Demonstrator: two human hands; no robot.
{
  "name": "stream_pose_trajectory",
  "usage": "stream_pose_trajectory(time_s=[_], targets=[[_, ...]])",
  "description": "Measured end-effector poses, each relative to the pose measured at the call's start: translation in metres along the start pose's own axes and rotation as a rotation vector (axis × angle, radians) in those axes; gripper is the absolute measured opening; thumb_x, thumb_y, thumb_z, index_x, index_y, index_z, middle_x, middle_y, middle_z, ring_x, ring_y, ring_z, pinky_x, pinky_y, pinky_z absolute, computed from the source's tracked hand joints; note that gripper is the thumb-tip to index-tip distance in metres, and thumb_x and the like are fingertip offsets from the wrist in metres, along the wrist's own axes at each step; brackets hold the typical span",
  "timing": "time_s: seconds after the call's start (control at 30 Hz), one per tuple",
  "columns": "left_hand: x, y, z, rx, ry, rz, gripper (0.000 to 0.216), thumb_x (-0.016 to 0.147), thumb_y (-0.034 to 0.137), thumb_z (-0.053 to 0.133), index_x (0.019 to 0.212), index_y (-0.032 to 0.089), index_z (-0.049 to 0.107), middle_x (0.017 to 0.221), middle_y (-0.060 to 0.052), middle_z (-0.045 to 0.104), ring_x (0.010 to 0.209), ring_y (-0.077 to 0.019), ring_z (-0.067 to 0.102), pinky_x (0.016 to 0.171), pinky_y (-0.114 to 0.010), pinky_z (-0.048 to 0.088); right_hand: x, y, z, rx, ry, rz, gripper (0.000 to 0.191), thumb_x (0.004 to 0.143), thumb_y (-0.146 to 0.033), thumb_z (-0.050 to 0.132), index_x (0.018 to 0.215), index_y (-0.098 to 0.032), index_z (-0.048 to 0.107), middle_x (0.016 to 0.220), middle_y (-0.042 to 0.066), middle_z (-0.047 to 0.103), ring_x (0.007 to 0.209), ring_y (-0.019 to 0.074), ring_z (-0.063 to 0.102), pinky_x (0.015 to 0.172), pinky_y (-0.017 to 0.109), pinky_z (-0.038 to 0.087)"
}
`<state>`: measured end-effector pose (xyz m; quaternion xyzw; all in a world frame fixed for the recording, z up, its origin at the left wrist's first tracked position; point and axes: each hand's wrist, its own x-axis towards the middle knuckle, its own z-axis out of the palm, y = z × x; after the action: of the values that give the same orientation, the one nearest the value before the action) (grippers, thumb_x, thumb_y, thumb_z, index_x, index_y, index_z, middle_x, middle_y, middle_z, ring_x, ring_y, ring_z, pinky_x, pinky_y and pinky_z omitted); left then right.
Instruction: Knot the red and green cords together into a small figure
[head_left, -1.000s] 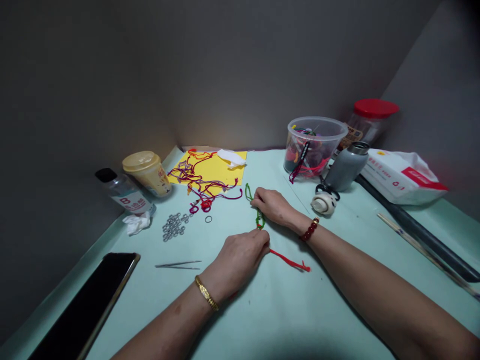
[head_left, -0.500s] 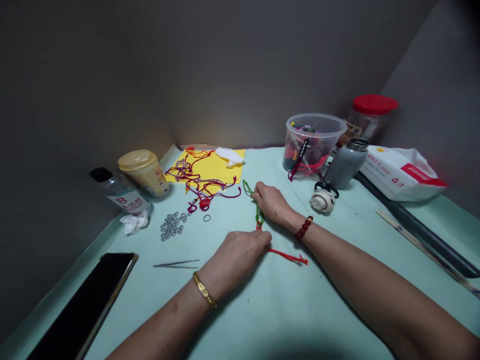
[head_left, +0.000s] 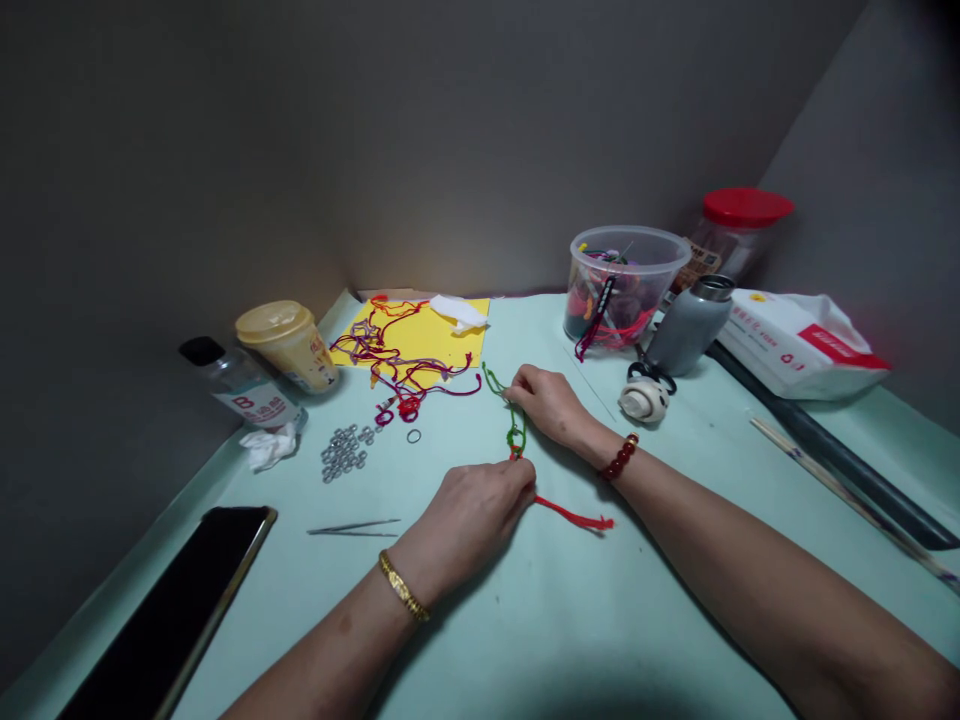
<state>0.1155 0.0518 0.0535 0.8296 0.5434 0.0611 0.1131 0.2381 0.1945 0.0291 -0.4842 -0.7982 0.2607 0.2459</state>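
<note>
My left hand, with a gold bracelet at the wrist, is closed in a pinch on the near end of a green cord lying on the pale green table. A red cord trails from that pinch to the right. My right hand, with a red bead bracelet, pinches the far part of the green cord, whose loop lies just beyond its fingers.
Left of the hands lie tweezers, a pile of small metal rings, a phone, a bottle and a lidded cup. Tangled cords sit on yellow paper. At right are a clear tub, grey flask, red-lidded jar.
Both hands have stayed on the green cord. The right hand has shifted slightly farther along it and the view has drifted a little.
</note>
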Motion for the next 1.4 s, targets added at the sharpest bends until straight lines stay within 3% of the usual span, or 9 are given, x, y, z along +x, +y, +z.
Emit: stream_pose_trajectory(time_s=[0.2,0.27,0.37,0.47,0.63,1.07,1.27,1.4], targets=[[-0.003,-0.006,-0.012,-0.305,0.03,-0.106,0.015,0.098,0.027,0.036,0.102,0.022,0.05,0.078,0.001,0.065,0.068,-0.0148,0.059,0.063,-0.025,0.039,-0.018,-0.002,-0.017,-0.012,0.159,0.015,0.022,0.087,-0.033,0.054,0.102,-0.018,0.059,0.08,0.003,0.064,0.073,0.017,0.054,0.067,0.026,0.034],[-0.003,-0.01,-0.013,-0.401,0.04,-0.187,0.014,0.096,0.031,0.041,0.101,0.022,0.05,0.072,0.003,0.064,0.064,-0.0145,0.057,0.06,-0.025,0.038,-0.033,-0.006,-0.022,-0.012,0.195,-0.015,0.017,0.088,-0.027,0.051,0.099,-0.019,0.059,0.083,0.003,0.064,0.073,0.0168,0.054,0.068,0.027,0.035],[-0.002,-0.013,-0.01,-0.472,0.054,-0.309,0.019,0.091,0.036,0.047,0.101,0.02,0.053,0.066,0.003,0.063,0.06,-0.0148,0.056,0.056,-0.025,0.036,-0.058,-0.011,-0.025,0.033,0.112,-0.098,0.013,0.087,-0.018,0.047,0.081,-0.02,0.059,0.081,0.002,0.064,0.074,0.0158,0.055,0.068,0.026,0.036],[0.0,-0.012,-0.009,-0.448,0.073,-0.366,0.02,0.09,0.037,0.048,0.093,0.019,0.056,0.068,0.001,0.065,0.063,-0.0161,0.058,0.056,-0.026,0.036,-0.078,-0.013,-0.021,0.071,0.019,-0.138,0.014,0.085,-0.013,0.048,0.079,-0.021,0.058,0.082,0.001,0.064,0.076,0.0153,0.055,0.07,0.026,0.038],[0.004,-0.009,-0.01,-0.354,0.094,-0.373,0.018,0.091,0.026,0.044,0.082,0.019,0.057,0.071,-0.002,0.066,0.064,-0.0155,0.059,0.057,-0.025,0.035,-0.085,-0.012,-0.006,0.048,-0.062,-0.203,0.014,0.083,-0.011,0.05,0.089,-0.02,0.059,0.089,0.002,0.064,0.082,0.0162,0.056,0.075,0.027,0.039],[0.001,-0.011,-0.008,-0.199,0.075,-0.308,0.018,0.092,0.019,0.038,0.09,0.022,0.056,0.074,-0.002,0.065,0.07,-0.0189,0.06,0.063,-0.027,0.036,-0.075,-0.017,0.0,-0.07,-0.115,-0.221,0.014,0.083,-0.009,0.048,0.083,-0.02,0.056,0.082,0.001,0.06,0.077,0.0153,0.051,0.07,0.027,0.035],[0.0,-0.021,-0.008,-0.282,0.073,-0.313,0.016,0.091,0.028,0.042,0.087,0.023,0.058,0.079,-0.001,0.066,0.076,-0.0188,0.06,0.065,-0.027,0.037,-0.078,-0.012,-0.017,0.157,-0.092,-0.172,0.015,0.085,-0.013,0.049,0.087,-0.02,0.062,0.088,0.001,0.066,0.082,0.0145,0.057,0.075,0.025,0.039],[-0.001,-0.021,-0.013,-0.31,0.022,-0.322,0.02,0.089,0.036,0.045,0.083,0.022,0.058,0.077,-0.001,0.065,0.073,-0.0184,0.058,0.061,-0.027,0.035,-0.1,-0.011,-0.034,0.159,-0.111,-0.019,0.014,0.088,-0.022,0.049,0.081,-0.02,0.061,0.073,-0.002,0.063,0.068,0.0136,0.054,0.064,0.025,0.037]])
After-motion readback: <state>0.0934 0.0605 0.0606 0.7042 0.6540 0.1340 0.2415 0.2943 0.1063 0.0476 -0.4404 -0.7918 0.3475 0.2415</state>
